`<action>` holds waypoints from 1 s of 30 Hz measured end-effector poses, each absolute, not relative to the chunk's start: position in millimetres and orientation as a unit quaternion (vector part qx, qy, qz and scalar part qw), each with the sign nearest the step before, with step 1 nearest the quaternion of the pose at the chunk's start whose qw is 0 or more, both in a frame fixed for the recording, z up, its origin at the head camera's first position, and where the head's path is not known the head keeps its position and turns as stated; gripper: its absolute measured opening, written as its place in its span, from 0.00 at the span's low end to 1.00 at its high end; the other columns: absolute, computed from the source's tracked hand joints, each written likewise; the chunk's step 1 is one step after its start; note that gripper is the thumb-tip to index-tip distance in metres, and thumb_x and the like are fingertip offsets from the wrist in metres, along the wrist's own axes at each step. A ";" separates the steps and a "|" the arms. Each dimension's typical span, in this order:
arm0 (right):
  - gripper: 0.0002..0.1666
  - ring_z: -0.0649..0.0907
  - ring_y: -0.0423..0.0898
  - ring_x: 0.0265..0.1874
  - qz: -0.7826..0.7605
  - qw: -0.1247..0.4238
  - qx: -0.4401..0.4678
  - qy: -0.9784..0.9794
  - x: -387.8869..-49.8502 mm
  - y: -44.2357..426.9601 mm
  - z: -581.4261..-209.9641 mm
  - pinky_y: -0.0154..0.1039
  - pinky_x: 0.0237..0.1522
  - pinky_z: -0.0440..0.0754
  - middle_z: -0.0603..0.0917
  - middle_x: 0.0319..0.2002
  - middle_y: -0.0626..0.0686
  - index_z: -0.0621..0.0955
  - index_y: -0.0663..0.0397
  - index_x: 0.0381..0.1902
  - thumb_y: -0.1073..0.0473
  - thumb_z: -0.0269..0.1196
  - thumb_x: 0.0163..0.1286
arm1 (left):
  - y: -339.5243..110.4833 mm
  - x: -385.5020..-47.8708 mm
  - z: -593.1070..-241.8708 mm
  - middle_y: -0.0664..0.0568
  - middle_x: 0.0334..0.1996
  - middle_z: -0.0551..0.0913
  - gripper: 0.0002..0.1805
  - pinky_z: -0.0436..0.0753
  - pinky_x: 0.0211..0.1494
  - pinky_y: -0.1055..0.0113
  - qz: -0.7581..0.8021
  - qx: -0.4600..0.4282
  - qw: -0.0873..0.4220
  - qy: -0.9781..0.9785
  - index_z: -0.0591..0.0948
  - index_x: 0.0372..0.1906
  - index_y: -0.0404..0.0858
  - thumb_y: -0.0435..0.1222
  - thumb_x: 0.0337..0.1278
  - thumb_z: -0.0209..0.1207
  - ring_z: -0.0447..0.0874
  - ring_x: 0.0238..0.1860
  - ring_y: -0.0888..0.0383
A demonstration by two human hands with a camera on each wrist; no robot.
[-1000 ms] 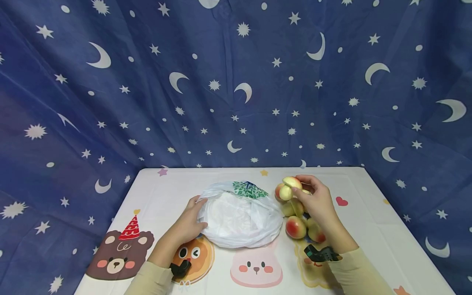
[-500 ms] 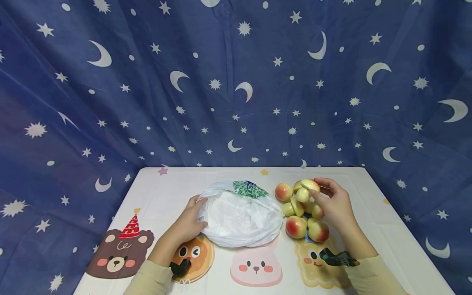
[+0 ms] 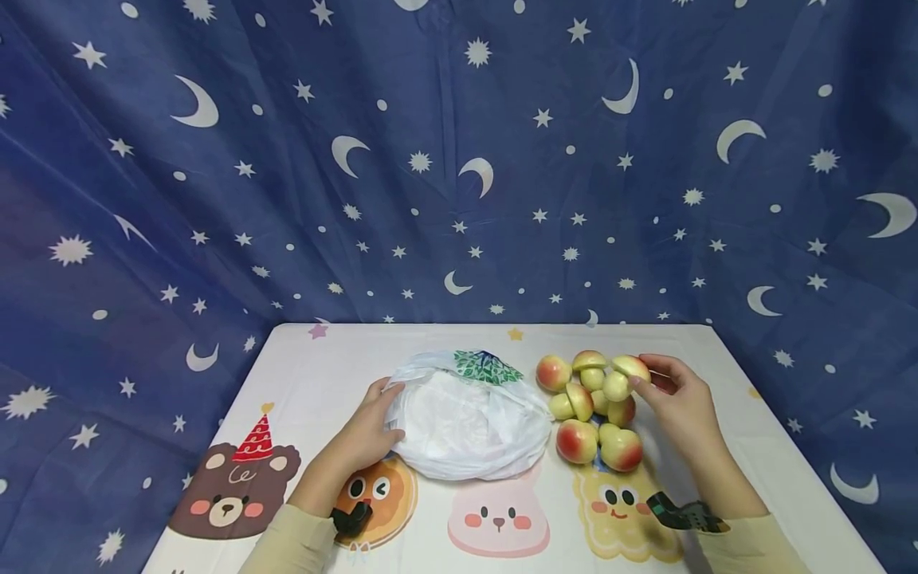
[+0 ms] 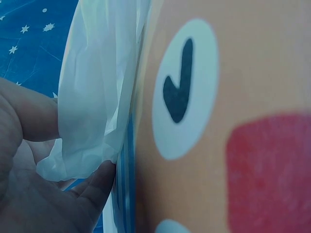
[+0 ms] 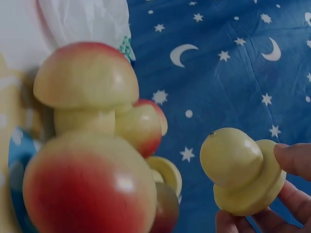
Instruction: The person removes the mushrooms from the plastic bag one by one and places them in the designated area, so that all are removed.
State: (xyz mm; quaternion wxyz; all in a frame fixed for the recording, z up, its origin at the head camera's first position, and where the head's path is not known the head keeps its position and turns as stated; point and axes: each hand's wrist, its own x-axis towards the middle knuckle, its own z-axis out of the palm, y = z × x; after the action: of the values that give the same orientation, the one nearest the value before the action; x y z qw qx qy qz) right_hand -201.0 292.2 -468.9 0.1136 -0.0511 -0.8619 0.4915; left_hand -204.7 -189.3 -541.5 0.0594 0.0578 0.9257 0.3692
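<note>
A white plastic bag (image 3: 466,426) with a green leaf print lies crumpled on the table. My left hand (image 3: 367,430) holds its left rim, and in the left wrist view the bag's edge (image 4: 97,97) runs between thumb and fingers. To the right of the bag my right hand (image 3: 684,406) pinches a mushroom (image 3: 618,386) with a red-yellow cap and pale stem, its stem end turned to the left. The right wrist view shows this mushroom (image 5: 231,158) held by the cap. Several similar mushrooms (image 3: 576,441) lie clustered below and left of it.
The tablecloth (image 3: 760,470) is white with printed cartoon faces, among them a brown bear (image 3: 229,494). Behind the table hangs a dark blue curtain (image 3: 430,239) with moons and stars. Dark straps with cameras (image 3: 684,513) sit at the wrists.
My right hand has moved to the right with the mushroom, away from the bag, uncovering more of the cluster. My left hand has stayed at the bag's rim.
</note>
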 end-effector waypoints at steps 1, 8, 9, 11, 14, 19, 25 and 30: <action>0.31 0.80 0.21 0.49 0.494 0.116 -0.053 -0.860 -200.3 295.0 -469.3 0.15 0.48 0.79 0.84 0.59 0.46 0.80 0.57 0.69 0.48 0.71 0.75 | -189.1 -204.8 -541.3 0.40 0.86 0.54 0.44 0.66 0.82 0.36 0.368 0.058 0.059 0.926 0.66 0.83 0.40 0.30 0.63 0.70 0.61 0.84 0.35; 0.32 0.79 0.20 0.48 0.484 0.123 -0.069 -0.864 -192.1 314.7 -476.6 0.16 0.44 0.80 0.80 0.51 0.26 0.80 0.56 0.68 0.46 0.72 0.74 | -189.0 -204.4 -541.6 0.41 0.86 0.54 0.45 0.66 0.82 0.35 0.369 0.058 0.060 0.926 0.66 0.83 0.40 0.30 0.63 0.70 0.61 0.84 0.35; 0.32 0.79 0.19 0.48 0.483 0.123 -0.073 -0.864 -190.4 317.1 -477.6 0.16 0.44 0.80 0.79 0.51 0.25 0.80 0.56 0.68 0.46 0.72 0.74 | -189.1 -204.2 -541.7 0.40 0.86 0.54 0.45 0.67 0.82 0.35 0.370 0.058 0.060 0.925 0.66 0.83 0.40 0.29 0.63 0.70 0.61 0.84 0.35; 0.33 0.79 0.18 0.48 0.480 0.123 -0.079 -0.865 -187.2 321.6 -479.8 0.16 0.44 0.80 0.79 0.50 0.24 0.79 0.57 0.69 0.45 0.72 0.74 | -189.2 -204.1 -541.5 0.41 0.86 0.54 0.45 0.67 0.82 0.35 0.369 0.059 0.059 0.926 0.66 0.83 0.40 0.30 0.63 0.70 0.61 0.84 0.35; 0.34 0.78 0.17 0.48 0.479 0.124 -0.081 -0.865 -183.3 327.7 -483.2 0.15 0.44 0.80 0.78 0.51 0.24 0.79 0.58 0.69 0.45 0.71 0.74 | -189.5 -204.2 -541.4 0.41 0.86 0.54 0.45 0.67 0.82 0.35 0.368 0.060 0.058 0.926 0.66 0.83 0.40 0.30 0.63 0.70 0.62 0.84 0.35; 0.34 0.77 0.16 0.46 0.470 0.123 -0.081 -0.870 -178.1 337.4 -490.0 0.15 0.43 0.81 0.77 0.50 0.23 0.79 0.60 0.69 0.46 0.71 0.74 | -189.9 -204.4 -540.9 0.40 0.86 0.54 0.45 0.66 0.82 0.35 0.369 0.062 0.055 0.926 0.66 0.83 0.39 0.30 0.63 0.70 0.61 0.84 0.35; 0.33 0.77 0.14 0.43 0.462 0.115 -0.087 -0.875 -173.0 344.8 -500.4 0.15 0.41 0.80 0.76 0.46 0.19 0.79 0.62 0.68 0.48 0.72 0.74 | -190.4 -204.6 -540.8 0.40 0.86 0.54 0.45 0.65 0.83 0.35 0.372 0.062 0.055 0.924 0.66 0.83 0.39 0.30 0.62 0.71 0.60 0.84 0.35; 0.34 0.77 0.14 0.43 0.457 0.099 -0.101 -0.878 -172.8 346.6 -510.3 0.15 0.41 0.79 0.81 0.51 0.29 0.79 0.59 0.69 0.46 0.72 0.74 | -191.0 -204.5 -540.4 0.40 0.86 0.54 0.45 0.65 0.83 0.35 0.375 0.064 0.053 0.923 0.65 0.83 0.38 0.29 0.62 0.70 0.60 0.85 0.35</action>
State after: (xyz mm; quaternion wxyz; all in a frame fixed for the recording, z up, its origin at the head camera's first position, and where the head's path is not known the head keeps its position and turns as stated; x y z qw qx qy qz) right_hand -172.8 346.6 -510.3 0.0994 -0.1013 -0.8782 0.4567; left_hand -204.5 -191.0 -540.4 0.0528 0.0639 0.9235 0.3746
